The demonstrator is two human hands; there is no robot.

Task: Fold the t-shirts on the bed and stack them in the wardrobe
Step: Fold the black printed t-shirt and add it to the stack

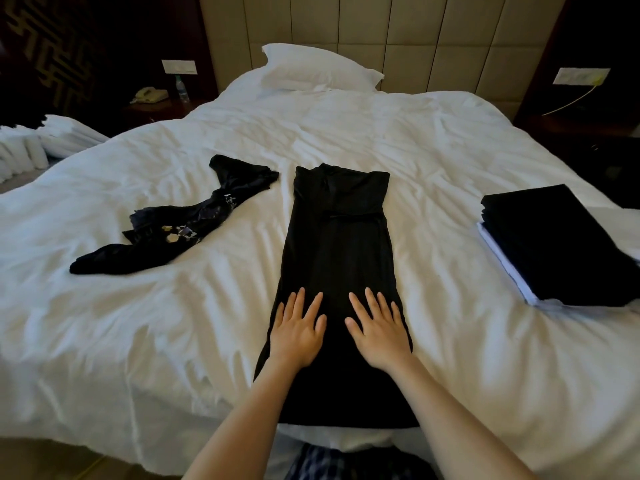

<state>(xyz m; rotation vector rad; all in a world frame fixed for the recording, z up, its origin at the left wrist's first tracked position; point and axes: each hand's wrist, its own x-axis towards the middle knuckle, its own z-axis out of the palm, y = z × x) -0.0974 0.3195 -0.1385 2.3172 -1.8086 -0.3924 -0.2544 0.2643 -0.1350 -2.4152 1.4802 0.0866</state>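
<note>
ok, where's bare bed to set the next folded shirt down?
Bare duvet between the pillow and the clothes; a strip between the half-folded black shirt and the folded stack; the near left corner, below the crumpled shirt. Tightest between the crumpled shirt and the black shirt's collar end.

White bed: pillow, black t-shirt, crumpled shirt, folded stack.

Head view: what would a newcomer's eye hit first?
A black t-shirt, sides folded in, lies centred on the bed, left hand and right hand flat on its near end. A crumpled dark shirt lies to its left; a stack of folded shirts sits at the right edge.
</note>
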